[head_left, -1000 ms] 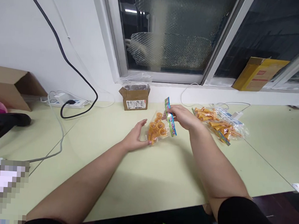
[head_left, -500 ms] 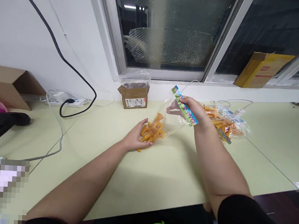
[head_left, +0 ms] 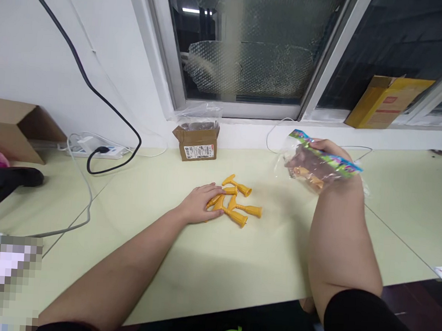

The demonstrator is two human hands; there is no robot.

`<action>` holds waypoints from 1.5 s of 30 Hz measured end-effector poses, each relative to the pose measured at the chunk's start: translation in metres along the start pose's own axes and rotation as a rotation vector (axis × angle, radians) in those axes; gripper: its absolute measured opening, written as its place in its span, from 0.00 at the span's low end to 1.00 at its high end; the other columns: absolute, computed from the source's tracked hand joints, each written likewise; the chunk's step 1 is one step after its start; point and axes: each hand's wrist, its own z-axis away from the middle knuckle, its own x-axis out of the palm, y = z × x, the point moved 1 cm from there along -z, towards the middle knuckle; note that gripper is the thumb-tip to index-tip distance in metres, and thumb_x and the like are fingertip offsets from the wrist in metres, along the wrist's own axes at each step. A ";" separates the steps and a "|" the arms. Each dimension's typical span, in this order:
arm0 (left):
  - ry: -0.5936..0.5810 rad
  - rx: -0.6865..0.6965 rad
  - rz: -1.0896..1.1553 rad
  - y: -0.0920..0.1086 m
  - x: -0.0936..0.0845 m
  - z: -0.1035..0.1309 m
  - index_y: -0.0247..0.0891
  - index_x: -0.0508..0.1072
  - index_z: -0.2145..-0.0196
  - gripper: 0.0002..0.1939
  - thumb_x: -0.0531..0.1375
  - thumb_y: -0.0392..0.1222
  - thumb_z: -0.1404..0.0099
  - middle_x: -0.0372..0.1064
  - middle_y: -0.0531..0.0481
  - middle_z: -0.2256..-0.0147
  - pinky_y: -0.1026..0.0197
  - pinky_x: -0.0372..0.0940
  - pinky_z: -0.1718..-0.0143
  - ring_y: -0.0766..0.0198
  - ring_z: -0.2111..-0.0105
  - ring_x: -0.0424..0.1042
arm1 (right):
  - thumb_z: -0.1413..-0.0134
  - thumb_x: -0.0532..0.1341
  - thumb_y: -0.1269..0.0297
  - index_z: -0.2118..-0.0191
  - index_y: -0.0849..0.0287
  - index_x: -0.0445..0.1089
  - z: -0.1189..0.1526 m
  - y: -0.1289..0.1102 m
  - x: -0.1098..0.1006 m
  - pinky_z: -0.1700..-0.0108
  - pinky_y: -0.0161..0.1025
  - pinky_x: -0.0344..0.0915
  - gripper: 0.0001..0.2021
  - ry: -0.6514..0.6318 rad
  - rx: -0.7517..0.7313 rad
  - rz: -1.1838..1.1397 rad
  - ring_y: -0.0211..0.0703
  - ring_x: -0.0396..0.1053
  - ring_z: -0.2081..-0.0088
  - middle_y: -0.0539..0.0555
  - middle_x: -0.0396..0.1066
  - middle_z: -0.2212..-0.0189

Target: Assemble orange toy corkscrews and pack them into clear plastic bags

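Observation:
Several yellow plastic pieces [head_left: 237,217], each with a hooked end and a flared tube, lie loose on the pale green table [head_left: 185,263]. My left hand [head_left: 200,204] rests over the left part of this group, fingers around some pieces and partly covering them. On the right, my right hand [head_left: 329,149] grips a clear bag [head_left: 281,164] by its colourful printed header [head_left: 329,159]. Orange-yellow pieces show through the plastic below the header; whether they lie inside this bag or behind it I cannot tell.
A small open cardboard box [head_left: 201,144] stands against the wall under the window. At the left are a power strip [head_left: 113,152] with cables, a larger carton [head_left: 9,127] and a black object [head_left: 14,178]. A yellow box [head_left: 389,103] leans on the sill.
My right hand has moved right with the bag, away from my left hand. The yellow pieces by my left hand, formerly in or under the bag, now lie uncovered and more spread out.

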 end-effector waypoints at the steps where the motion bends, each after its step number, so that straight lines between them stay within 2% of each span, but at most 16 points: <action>1: 0.002 -0.002 0.000 0.000 -0.001 0.000 0.49 0.68 0.37 0.32 0.62 0.59 0.35 0.67 0.47 0.37 0.41 0.56 0.34 0.43 0.33 0.59 | 0.39 0.52 0.62 0.76 0.60 0.70 -0.001 0.000 -0.006 0.57 0.51 0.66 0.17 -0.003 -0.032 -0.112 0.44 0.76 0.67 0.54 0.73 0.77; 4: 0.002 0.002 0.009 0.002 -0.003 0.000 0.50 0.67 0.37 0.31 0.63 0.58 0.35 0.67 0.47 0.38 0.42 0.58 0.35 0.43 0.34 0.61 | 0.36 0.44 0.63 0.75 0.58 0.72 -0.010 0.008 -0.017 0.54 0.51 0.64 0.23 0.032 -0.189 -0.415 0.37 0.75 0.66 0.51 0.75 0.73; 6: 0.006 0.002 0.033 0.004 -0.005 0.000 0.49 0.66 0.37 0.33 0.63 0.58 0.36 0.67 0.46 0.39 0.43 0.61 0.38 0.44 0.38 0.66 | 0.37 0.50 0.62 0.71 0.55 0.74 -0.022 0.021 -0.018 0.52 0.48 0.66 0.17 0.069 -0.256 -0.521 0.40 0.76 0.61 0.51 0.78 0.68; 8: 0.025 -0.017 0.060 0.005 -0.007 0.000 0.47 0.64 0.36 0.34 0.63 0.58 0.36 0.66 0.44 0.39 0.44 0.63 0.40 0.45 0.41 0.68 | 0.42 0.59 0.61 0.67 0.53 0.73 -0.036 0.041 -0.016 0.52 0.46 0.71 0.06 0.102 -0.200 -0.542 0.44 0.76 0.58 0.51 0.78 0.65; 11: 0.049 -0.055 0.079 0.004 -0.009 0.001 0.45 0.62 0.34 0.35 0.61 0.59 0.35 0.65 0.42 0.38 0.44 0.64 0.41 0.45 0.41 0.68 | 0.46 0.66 0.58 0.64 0.53 0.67 -0.059 0.075 -0.006 0.58 0.46 0.75 0.08 0.108 0.012 -0.401 0.46 0.77 0.63 0.52 0.78 0.65; 15: 0.062 -0.065 0.078 0.003 -0.009 0.002 0.44 0.61 0.34 0.35 0.60 0.59 0.34 0.64 0.42 0.37 0.44 0.63 0.40 0.45 0.40 0.66 | 0.42 0.63 0.59 0.63 0.54 0.61 -0.084 0.116 0.010 0.65 0.39 0.75 0.10 0.132 0.206 -0.095 0.37 0.72 0.74 0.48 0.72 0.72; 19: 0.090 -0.103 0.067 -0.002 -0.009 0.004 0.43 0.60 0.34 0.34 0.59 0.59 0.32 0.63 0.41 0.38 0.43 0.60 0.37 0.45 0.38 0.63 | 0.42 0.62 0.59 0.65 0.54 0.58 -0.105 0.145 0.020 0.70 0.34 0.70 0.11 0.276 0.293 0.187 0.34 0.66 0.79 0.43 0.63 0.78; 22: 0.103 -0.126 0.060 -0.006 -0.009 0.006 0.42 0.61 0.35 0.33 0.58 0.59 0.32 0.64 0.41 0.39 0.43 0.58 0.36 0.45 0.37 0.61 | 0.44 0.63 0.60 0.60 0.54 0.58 -0.122 0.160 0.023 0.73 0.33 0.67 0.12 0.328 0.310 0.303 0.35 0.64 0.79 0.43 0.64 0.78; 26: 0.095 -0.147 0.057 -0.012 -0.005 0.006 0.44 0.62 0.36 0.31 0.58 0.58 0.31 0.64 0.41 0.40 0.42 0.57 0.36 0.45 0.37 0.61 | 0.44 0.62 0.62 0.55 0.56 0.61 -0.139 0.169 0.021 0.62 0.41 0.71 0.13 0.361 0.286 0.520 0.43 0.71 0.69 0.51 0.71 0.70; 29: 0.091 -0.156 0.067 -0.014 -0.003 0.005 0.45 0.63 0.36 0.30 0.57 0.59 0.31 0.65 0.42 0.40 0.41 0.58 0.37 0.45 0.38 0.61 | 0.45 0.62 0.63 0.54 0.58 0.67 -0.143 0.168 0.027 0.43 0.51 0.65 0.13 0.367 0.212 0.682 0.56 0.70 0.48 0.64 0.72 0.53; 31: 0.095 -0.163 0.075 -0.015 -0.003 0.005 0.46 0.63 0.37 0.29 0.57 0.58 0.30 0.65 0.43 0.40 0.41 0.57 0.37 0.46 0.38 0.62 | 0.42 0.60 0.62 0.48 0.58 0.69 -0.142 0.167 0.040 0.34 0.53 0.56 0.16 0.284 0.069 0.833 0.60 0.61 0.37 0.66 0.66 0.41; 33: 0.102 -0.171 0.086 -0.015 -0.003 0.005 0.46 0.64 0.37 0.27 0.56 0.58 0.29 0.65 0.43 0.40 0.41 0.57 0.36 0.46 0.38 0.62 | 0.38 0.57 0.58 0.39 0.58 0.66 -0.139 0.169 0.056 0.30 0.52 0.49 0.24 0.054 -0.135 1.031 0.58 0.54 0.31 0.65 0.58 0.34; 35: 0.104 -0.178 0.097 -0.015 -0.003 0.005 0.47 0.65 0.38 0.26 0.55 0.57 0.29 0.66 0.43 0.40 0.42 0.58 0.37 0.47 0.38 0.62 | 0.35 0.54 0.52 0.30 0.58 0.57 -0.136 0.176 0.072 0.27 0.53 0.41 0.31 -0.199 -0.224 1.197 0.57 0.44 0.27 0.62 0.49 0.27; 38: 0.093 -0.188 0.102 -0.015 -0.004 0.005 0.48 0.66 0.39 0.24 0.54 0.57 0.28 0.66 0.44 0.40 0.42 0.59 0.37 0.47 0.38 0.63 | 0.32 0.47 0.43 0.25 0.53 0.46 -0.137 0.191 0.083 0.27 0.60 0.31 0.37 -0.371 -0.038 1.326 0.58 0.30 0.24 0.58 0.34 0.23; 41: 0.077 -0.193 0.100 -0.015 -0.003 0.005 0.49 0.66 0.39 0.23 0.54 0.56 0.28 0.65 0.46 0.39 0.42 0.58 0.36 0.48 0.37 0.62 | 0.35 0.45 0.35 0.25 0.44 0.44 -0.145 0.200 0.083 0.29 0.64 0.28 0.39 -0.389 0.125 1.356 0.62 0.25 0.24 0.56 0.28 0.23; 45: 0.065 -0.192 0.096 -0.017 -0.001 0.006 0.50 0.68 0.40 0.22 0.55 0.56 0.28 0.64 0.46 0.38 0.42 0.57 0.35 0.48 0.36 0.61 | 0.43 0.48 0.26 0.25 0.40 0.45 -0.160 0.198 0.080 0.29 0.64 0.29 0.44 -0.360 0.164 1.363 0.67 0.25 0.25 0.56 0.26 0.23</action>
